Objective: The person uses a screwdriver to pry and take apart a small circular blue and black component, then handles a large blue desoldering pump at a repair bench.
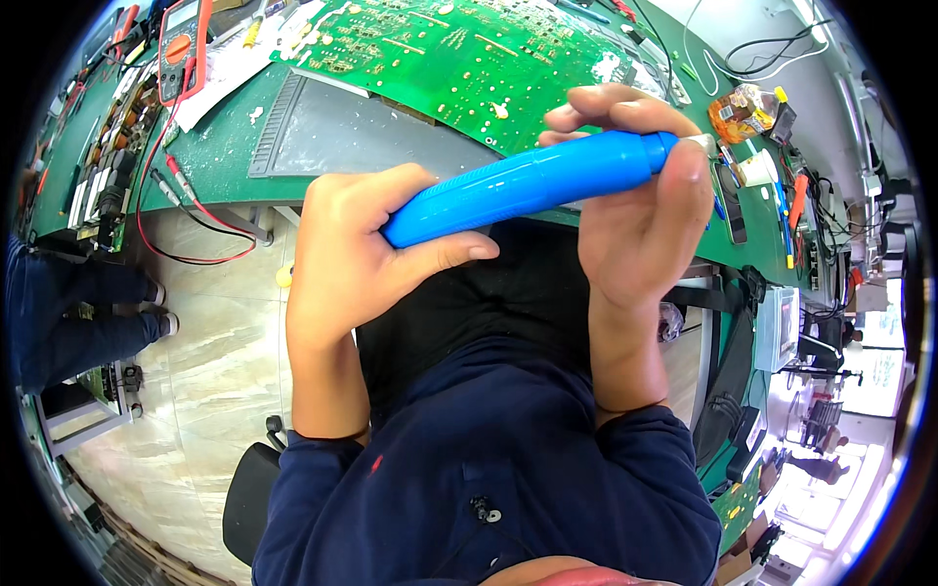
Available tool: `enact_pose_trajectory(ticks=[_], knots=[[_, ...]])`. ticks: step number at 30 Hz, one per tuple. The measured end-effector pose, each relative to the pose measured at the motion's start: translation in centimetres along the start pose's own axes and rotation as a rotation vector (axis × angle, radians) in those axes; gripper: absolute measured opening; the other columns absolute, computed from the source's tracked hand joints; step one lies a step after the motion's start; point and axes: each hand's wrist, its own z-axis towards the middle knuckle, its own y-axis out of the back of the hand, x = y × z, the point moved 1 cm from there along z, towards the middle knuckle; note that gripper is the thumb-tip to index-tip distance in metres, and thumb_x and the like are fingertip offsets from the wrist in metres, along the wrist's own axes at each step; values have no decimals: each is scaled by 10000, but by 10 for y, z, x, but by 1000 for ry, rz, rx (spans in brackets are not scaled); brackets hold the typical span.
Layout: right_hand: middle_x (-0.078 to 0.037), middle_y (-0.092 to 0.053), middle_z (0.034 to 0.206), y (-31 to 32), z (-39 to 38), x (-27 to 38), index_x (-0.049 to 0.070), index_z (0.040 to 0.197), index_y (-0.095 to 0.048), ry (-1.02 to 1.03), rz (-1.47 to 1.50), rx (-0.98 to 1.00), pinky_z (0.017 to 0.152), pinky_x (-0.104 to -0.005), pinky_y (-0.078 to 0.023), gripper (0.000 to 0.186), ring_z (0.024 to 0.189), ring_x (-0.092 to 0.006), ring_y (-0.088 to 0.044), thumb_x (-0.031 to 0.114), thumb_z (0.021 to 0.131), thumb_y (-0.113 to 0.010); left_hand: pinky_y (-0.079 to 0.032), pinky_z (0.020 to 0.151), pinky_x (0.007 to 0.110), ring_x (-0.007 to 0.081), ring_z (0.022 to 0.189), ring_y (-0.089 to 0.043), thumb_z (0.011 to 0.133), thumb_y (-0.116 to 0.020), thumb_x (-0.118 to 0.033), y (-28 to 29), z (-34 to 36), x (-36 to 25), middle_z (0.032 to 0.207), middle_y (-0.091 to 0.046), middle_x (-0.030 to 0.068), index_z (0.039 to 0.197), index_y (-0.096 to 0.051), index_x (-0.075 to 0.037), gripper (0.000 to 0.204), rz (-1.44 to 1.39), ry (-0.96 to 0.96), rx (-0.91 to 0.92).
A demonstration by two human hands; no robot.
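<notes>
A blue solder sucker (532,181), a thick tube with a ribbed grip and a pale tip (707,144), is held slantwise above my lap at the bench's front edge. My left hand (342,234) is closed round its lower left end, thumb along the near side. At the tip end, my right hand (635,220) grips with thumb and index finger; the other fingers curl behind the tube. Beyond it lies a large green circuit board (440,73), dotted with solder joints. Part of a grey tray or mat (362,132) shows under the board.
An orange multimeter (183,54) with red and black leads (181,176) stands left, its leads hanging over the edge. Further left are boards with components (103,156). A plastic bottle (747,112), pens and a phone (730,205) lie right. Another person's legs (88,303) show at left.
</notes>
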Motion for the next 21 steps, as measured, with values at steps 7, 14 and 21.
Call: enact_pose_trajectory(ticks=[7,14,21], knots=[[-243,-605,1020,4,-5,-11,-57,1053,-535,57,82,3,719,-350,-532,407,791,-265,-663,284,1014,-316,-344,464,256,102,466,-430,629,-842,-332,-10,-3,5,519,-488,43,708,-626,-11,395,-88,84,23],[-237,-568,1093,12,-7,-11,-12,1099,-511,62,140,98,737,-392,-535,441,824,-268,-635,345,1017,-264,-368,455,276,154,446,-475,636,-845,-299,-16,-1,-1,519,-512,79,705,-643,-20,351,-186,114,70],[-251,-602,1018,23,-4,11,-81,1022,-578,43,-2,116,800,-381,-498,496,886,-286,-631,342,1001,-320,-418,489,303,224,495,-571,660,-831,-251,-23,-1,-3,579,-576,109,766,-652,-31,303,-200,62,155]])
